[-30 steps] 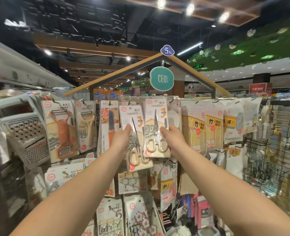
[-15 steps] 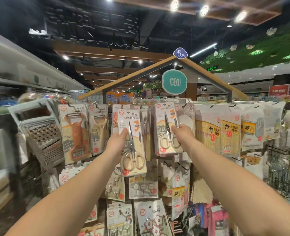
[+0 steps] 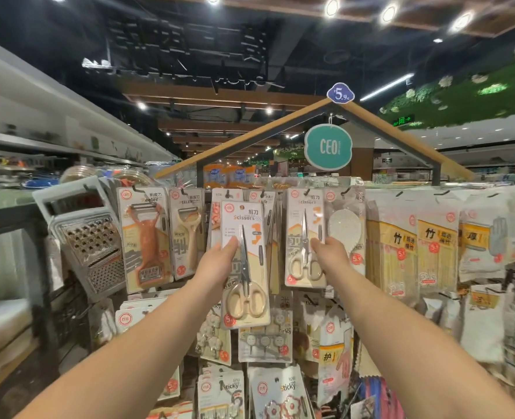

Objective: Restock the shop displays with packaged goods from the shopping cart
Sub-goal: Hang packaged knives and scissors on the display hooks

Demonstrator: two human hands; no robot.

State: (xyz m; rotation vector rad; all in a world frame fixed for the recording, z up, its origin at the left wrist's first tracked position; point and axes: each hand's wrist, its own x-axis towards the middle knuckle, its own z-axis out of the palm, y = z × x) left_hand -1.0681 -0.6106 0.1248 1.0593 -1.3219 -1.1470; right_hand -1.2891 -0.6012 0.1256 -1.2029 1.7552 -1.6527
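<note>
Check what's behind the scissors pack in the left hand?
Behind the scissors pack held by the left hand: a hanging knife pack and hook packs peeking out below. Their middles are covered, and so is any peg.

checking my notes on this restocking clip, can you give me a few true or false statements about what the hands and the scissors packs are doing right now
1. The left hand holds a scissors pack in front of the display. True.
2. The right hand is on a peeler pack. False: it is on the second scissors pack, which hangs at the top row; the peeler packs hang further left.
3. Both scissors packs hang level on one hook. False: the left hand's pack sits lower and nearer the camera, apart from the other.
4. A round teal CEO sign hangs under the roof-shaped frame. True.
5. A metal grater hangs to the right of the scissors. False: it is at the far left.
</note>
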